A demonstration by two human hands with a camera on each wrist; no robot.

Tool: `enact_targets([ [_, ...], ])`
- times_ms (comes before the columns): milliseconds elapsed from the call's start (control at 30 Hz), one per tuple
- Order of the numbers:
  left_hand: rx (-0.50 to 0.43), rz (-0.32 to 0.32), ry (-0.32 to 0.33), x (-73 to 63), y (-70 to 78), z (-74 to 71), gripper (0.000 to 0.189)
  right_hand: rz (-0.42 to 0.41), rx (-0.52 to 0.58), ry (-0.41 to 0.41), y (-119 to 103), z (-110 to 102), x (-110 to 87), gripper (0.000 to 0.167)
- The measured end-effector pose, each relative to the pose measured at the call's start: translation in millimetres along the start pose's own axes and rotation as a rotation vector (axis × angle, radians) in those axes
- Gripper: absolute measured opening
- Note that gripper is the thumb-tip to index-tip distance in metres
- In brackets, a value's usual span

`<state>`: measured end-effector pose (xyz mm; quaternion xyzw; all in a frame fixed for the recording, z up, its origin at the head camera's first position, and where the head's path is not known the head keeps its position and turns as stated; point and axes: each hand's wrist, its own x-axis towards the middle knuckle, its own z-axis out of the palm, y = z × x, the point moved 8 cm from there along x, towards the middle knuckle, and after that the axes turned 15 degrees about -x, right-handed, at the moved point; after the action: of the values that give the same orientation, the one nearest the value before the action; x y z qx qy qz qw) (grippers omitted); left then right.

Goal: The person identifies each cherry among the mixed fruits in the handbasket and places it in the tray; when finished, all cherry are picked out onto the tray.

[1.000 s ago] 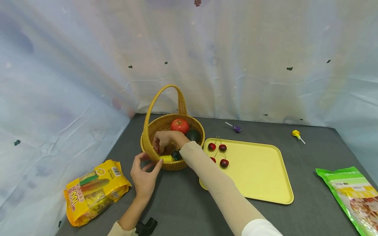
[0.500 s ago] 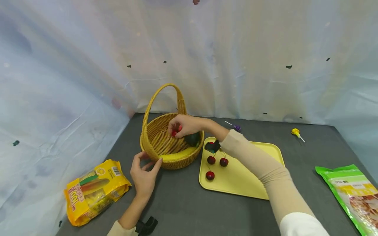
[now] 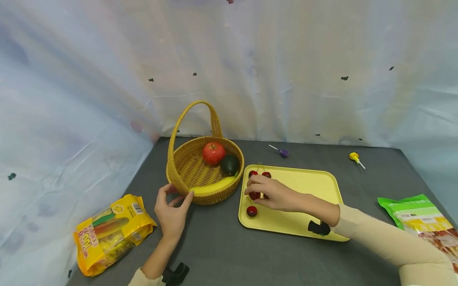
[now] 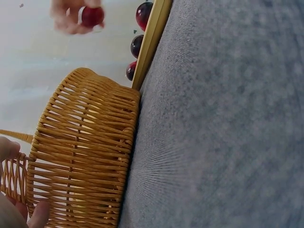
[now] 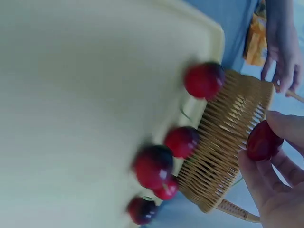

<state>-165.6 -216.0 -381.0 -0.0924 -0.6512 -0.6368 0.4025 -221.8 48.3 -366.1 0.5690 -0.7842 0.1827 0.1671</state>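
My left hand grips the rim of the wicker basket at the foot of its handle, thumb in front. Inside the basket lie a red apple, a dark green avocado-like fruit and a yellow banana. Over the left part of the yellow tray is my right hand. It pinches a dark red cherry between thumb and fingertips, raised above the tray in the left wrist view. Several stemmed cherries lie on the tray along its basket side.
Left of the basket lies a yellow snack bag. A purple lollipop and a yellow lollipop lie behind the tray. At the right is a green-edged food bag, partly behind my right sleeve. A pale curtain hangs behind the table.
My right hand has come up out of the basket with a cherry and moved right to over the tray. The left hand keeps its grip on the basket.
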Motion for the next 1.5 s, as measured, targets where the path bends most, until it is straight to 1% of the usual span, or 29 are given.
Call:
enact_targets([
  [67,-0.007,-0.008,0.001,-0.3,-0.4,0.1,0.043,-0.011,-0.034,0.018,-5,1,-11.2,0.034],
  [133,-0.010,-0.022,0.002,-1.1,-1.1,0.2,0.043,-0.001,-0.052,0.019,-8,3,-20.7,0.034],
  [300,-0.008,-0.036,-0.002,-2.4,-0.8,0.6,0.042,0.052,-0.071,-0.015,-11,6,-38.9,0.033],
  [500,-0.006,-0.034,-0.001,-0.6,0.6,0.8,0.043,0.137,-0.070,-0.078,-9,10,-52.0,0.038],
  [600,-0.005,-0.031,0.000,-0.2,1.1,0.3,0.043,0.181,-0.043,-0.114,-7,17,-54.8,0.038],
  [700,-0.004,-0.032,-0.003,-0.3,1.4,0.6,0.043,0.202,-0.025,-0.142,-6,24,-55.4,0.038],
  [967,-0.003,-0.040,0.003,-0.4,1.3,0.4,0.042,0.222,-0.060,-0.186,-6,33,-52.8,0.037],
  [1100,0.001,-0.049,0.006,-0.5,0.9,0.4,0.043,0.236,-0.071,-0.191,-4,36,-53.0,0.036],
  [1300,-0.005,-0.054,0.003,0.4,1.4,1.5,0.043,0.255,-0.095,-0.163,-1,37,-52.3,0.036],
  [1500,-0.006,-0.051,0.002,0.2,0.9,1.0,0.043,0.270,-0.105,-0.176,0,37,-52.2,0.037],
])
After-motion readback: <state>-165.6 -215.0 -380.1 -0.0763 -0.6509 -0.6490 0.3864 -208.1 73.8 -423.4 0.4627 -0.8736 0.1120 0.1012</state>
